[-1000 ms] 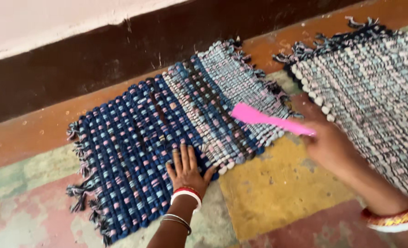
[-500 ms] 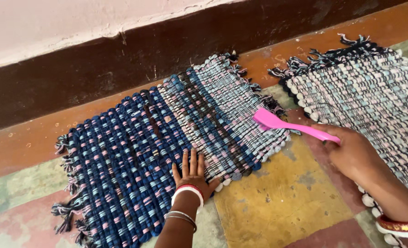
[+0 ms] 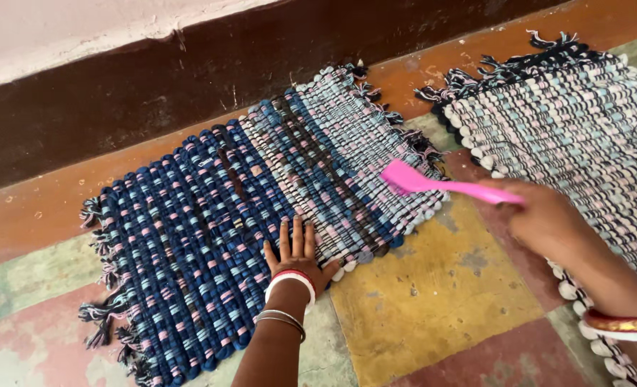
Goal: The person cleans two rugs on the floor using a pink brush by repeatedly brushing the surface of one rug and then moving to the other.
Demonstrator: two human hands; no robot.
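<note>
Left hand: the left hand (image 3: 296,256) lies flat, fingers spread, palm down on the near edge of the blue woven mat (image 3: 246,229), pinning it to the floor.
Right hand: the right hand (image 3: 544,218) is closed round the handle of a pink brush (image 3: 433,185); the brush head points left and rests at the mat's right, paler end.
Mat: it lies on the floor, its long axis running from near-left to far-right, fringe at both short ends; dark blue on the left, pale pink and blue on the right.
Brush axis: the handle runs almost level, right to left, so it crosses the mat's right end instead of lying along its length.
Which hand is nearer: the left hand is on the mat's middle; the right hand sits off its right corner, over the floor, only the brush reaching in.
Nearby: a second woven mat (image 3: 583,122), paler, lies to the right, under the right forearm; a painted patchwork floor (image 3: 433,301) shows between; a dark wall band (image 3: 153,93) runs behind.
</note>
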